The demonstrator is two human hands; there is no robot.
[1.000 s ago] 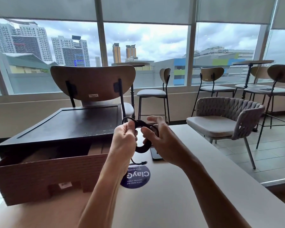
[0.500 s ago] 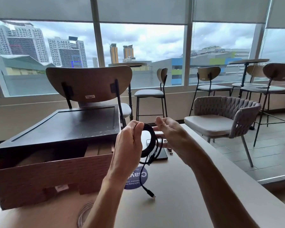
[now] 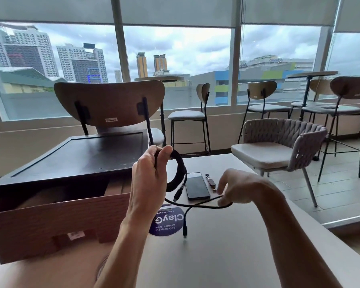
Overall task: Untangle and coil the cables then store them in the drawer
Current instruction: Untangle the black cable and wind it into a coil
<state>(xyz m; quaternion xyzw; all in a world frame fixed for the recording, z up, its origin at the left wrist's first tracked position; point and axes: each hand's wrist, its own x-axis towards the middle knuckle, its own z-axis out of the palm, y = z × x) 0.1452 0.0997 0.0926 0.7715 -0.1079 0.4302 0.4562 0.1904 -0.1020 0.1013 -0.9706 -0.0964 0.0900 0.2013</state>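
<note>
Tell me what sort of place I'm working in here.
Probably a high-floor office pantry or café lounge: tall stools line a window counter, a woven armchair sits nearby, and a table sticker asks people to keep pantries clean.

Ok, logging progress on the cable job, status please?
Left hand holds black cable coil raised. Right hand pinches the loose tail. Plug end dangles over the table. Phone beneath the coil; open drawer at left.
</note>
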